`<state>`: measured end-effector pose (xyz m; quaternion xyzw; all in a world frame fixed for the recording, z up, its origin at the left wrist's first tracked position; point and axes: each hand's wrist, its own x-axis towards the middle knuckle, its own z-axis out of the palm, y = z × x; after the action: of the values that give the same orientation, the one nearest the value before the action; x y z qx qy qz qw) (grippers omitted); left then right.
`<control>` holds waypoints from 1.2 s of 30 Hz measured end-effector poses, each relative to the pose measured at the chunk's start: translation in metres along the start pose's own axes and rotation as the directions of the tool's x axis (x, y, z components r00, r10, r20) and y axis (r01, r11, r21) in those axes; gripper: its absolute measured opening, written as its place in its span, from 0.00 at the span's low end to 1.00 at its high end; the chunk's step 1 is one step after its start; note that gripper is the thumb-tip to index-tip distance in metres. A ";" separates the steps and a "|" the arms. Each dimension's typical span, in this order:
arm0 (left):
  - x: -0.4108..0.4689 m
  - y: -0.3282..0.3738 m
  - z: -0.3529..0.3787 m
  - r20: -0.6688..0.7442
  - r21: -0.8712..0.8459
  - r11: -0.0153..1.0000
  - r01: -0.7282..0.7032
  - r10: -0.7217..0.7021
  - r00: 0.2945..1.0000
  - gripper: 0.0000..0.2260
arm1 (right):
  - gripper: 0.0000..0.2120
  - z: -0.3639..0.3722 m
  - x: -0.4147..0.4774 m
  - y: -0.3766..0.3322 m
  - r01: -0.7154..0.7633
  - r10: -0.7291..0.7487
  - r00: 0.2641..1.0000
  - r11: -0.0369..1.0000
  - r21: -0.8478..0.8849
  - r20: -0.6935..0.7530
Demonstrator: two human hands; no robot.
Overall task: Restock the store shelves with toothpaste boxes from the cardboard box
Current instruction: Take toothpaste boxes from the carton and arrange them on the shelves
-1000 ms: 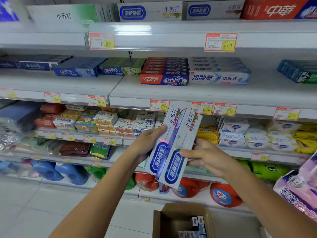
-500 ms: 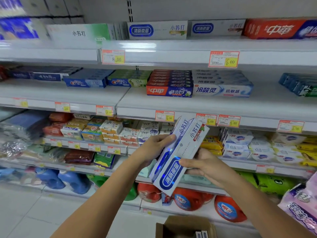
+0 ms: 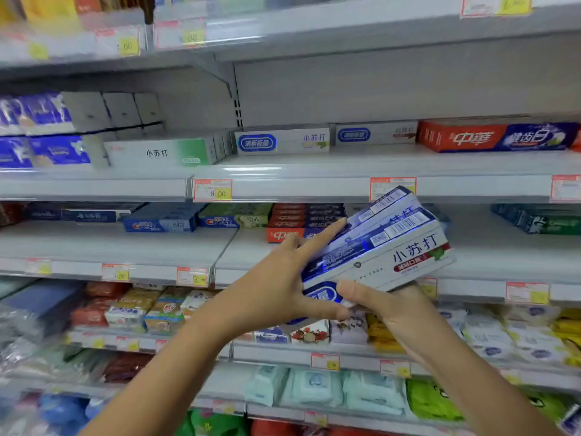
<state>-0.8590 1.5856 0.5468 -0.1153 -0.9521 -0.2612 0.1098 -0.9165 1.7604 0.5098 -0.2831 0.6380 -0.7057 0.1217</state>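
**A:** Head camera only. What do the shelves hold, from where you sit?

**B:** I'm looking at the upper grey metal shelf (image 3: pixel 345 162). Long cartons lie side-on along it. At the left is a white carton with a green end (image 3: pixel 157 152). Next come two white cartons with a blue oval badge (image 3: pixel 283 141), then a red-and-blue carton (image 3: pixel 496 136). A red-and-yellow price tag (image 3: pixel 213 190) reading 8.00 sits on its front edge. The lower grey shelf (image 3: pixel 125 243) carries blue cartons (image 3: pixel 160 223) and a stack of red cartons (image 3: pixel 301 215), which the hands partly hide. Further down are small wrapped bars and soft packs, too blurred for me to name.

**A:** And the stock being handled?

**B:** The white-and-blue cardboard toothpaste boxes (image 3: pixel 383 247) are in the air in front of the shelving. They are level with the gap between those two shelves and tilted, far end up to the right. I count two barcodes, so at least two boxes are held flat together. The front face is white with dark blue characters and a red strip, and the upper faces are blue.

**A:** Hands?

**B:** The left hand (image 3: pixel 273 294) is spread with its fingers straight. Its forefinger lies along the top of the boxes and its thumb reaches under their near end. The right hand (image 3: pixel 399 309) grips them from below, thumb curled over the front face and fingers tucked behind.
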 end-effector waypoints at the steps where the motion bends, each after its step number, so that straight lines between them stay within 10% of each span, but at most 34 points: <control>1: 0.007 0.006 -0.010 -0.025 0.038 0.999 -0.036 0.037 0.999 0.45 | 0.22 -0.001 0.003 -0.013 0.045 -0.045 0.999 0.999 -0.012 0.011; 9: 0.118 0.034 -0.086 -0.303 0.423 0.901 -0.096 0.241 0.922 0.45 | 0.19 -0.082 0.079 -0.101 0.225 -0.420 0.878 0.785 -0.577 -0.230; 15: 0.217 0.033 -0.090 -0.182 0.569 0.820 -0.066 0.203 0.962 0.43 | 0.26 -0.189 0.135 -0.101 -0.297 -0.146 0.937 0.147 -0.943 -0.318; 28: 0.335 0.000 -0.053 0.181 0.548 0.836 -0.027 -0.087 0.980 0.32 | 0.28 -0.203 0.142 -0.093 -0.419 -0.056 0.903 0.096 -0.903 -0.425; 36: 0.364 -0.014 -0.055 0.171 0.599 0.800 -0.011 -0.115 0.979 0.32 | 0.26 -0.200 0.142 -0.093 -0.389 -0.089 0.918 -0.004 -0.921 -0.387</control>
<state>-1.2000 1.6039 0.6846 -0.0742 -0.9946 0.0617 0.0378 -1.1249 1.8658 0.6298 -0.0886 0.9827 -0.0716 -0.1463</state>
